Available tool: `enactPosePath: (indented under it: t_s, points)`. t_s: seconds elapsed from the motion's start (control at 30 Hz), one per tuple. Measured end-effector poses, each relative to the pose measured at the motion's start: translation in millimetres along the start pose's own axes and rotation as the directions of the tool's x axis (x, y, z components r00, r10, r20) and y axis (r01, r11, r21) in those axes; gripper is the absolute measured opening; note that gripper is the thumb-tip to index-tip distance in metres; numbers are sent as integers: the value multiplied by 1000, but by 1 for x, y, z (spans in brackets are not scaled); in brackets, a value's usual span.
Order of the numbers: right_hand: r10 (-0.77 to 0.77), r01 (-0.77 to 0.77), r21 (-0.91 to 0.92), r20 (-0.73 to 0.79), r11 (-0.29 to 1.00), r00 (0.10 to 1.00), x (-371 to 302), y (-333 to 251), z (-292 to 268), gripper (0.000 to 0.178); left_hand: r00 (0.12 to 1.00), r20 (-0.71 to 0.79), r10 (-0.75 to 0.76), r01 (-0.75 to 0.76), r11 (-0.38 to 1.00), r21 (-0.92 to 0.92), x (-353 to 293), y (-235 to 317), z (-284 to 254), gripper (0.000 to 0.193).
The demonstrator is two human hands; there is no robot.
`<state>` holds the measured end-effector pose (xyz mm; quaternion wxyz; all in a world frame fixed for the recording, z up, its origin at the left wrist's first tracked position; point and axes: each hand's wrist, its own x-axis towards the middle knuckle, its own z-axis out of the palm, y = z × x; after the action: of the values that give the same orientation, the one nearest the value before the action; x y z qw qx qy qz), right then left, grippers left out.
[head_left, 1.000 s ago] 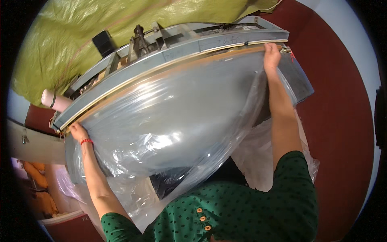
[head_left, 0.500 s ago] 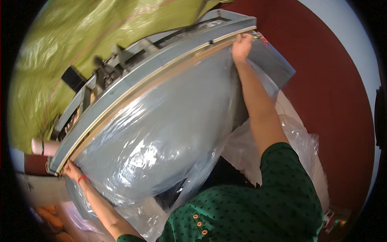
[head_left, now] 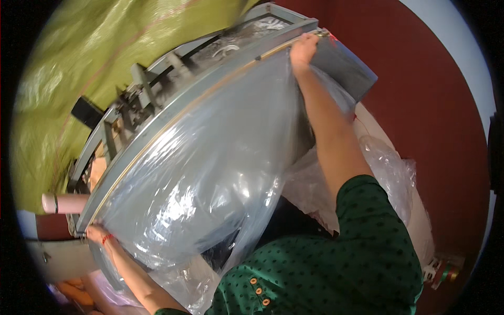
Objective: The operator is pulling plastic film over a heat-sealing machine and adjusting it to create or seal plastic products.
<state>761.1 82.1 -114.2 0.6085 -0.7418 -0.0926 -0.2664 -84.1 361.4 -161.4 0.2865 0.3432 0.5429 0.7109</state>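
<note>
A large sheet or bag of clear plastic film (head_left: 231,121) stretches between my hands, shiny and creased, its lower part sagging over my lap. My right hand (head_left: 304,50) is closed on its far right corner, beside the end of a long grey metal machine frame (head_left: 210,81). At the frame's near left end, my left hand (head_left: 96,233) pinches the other corner; a red bracelet (head_left: 107,239) circles that wrist. The film's upper edge lies along a thin tan strip (head_left: 273,51) on the frame's front side. Fingertips of both hands are partly hidden.
Metal brackets and mechanism parts (head_left: 142,86) sit inside the frame. A pink cylinder (head_left: 65,203) sticks out by its left end, and a grey box-like panel (head_left: 346,73) by its right. Yellow-green sheeting (head_left: 105,47) lies beyond; loose clear plastic (head_left: 388,168) is at my right.
In the picture, my right hand has shifted slightly left and up, my left hand slightly down. The film now lies closer against the tan strip, covering the brown band seen below it before.
</note>
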Motion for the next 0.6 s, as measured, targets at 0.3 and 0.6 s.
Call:
enactPosePath:
  t_s: [0.3,0.6]
  points:
    - [-537,468,280,267,838,801,-72,-120,-59,27,761,597,252,-387,916,108,-144,145,20,4]
    - [-484,11,500,844,866,-232,-257,-206,-90,20,616,356,702,-773,455,441,-169,208,-61,8]
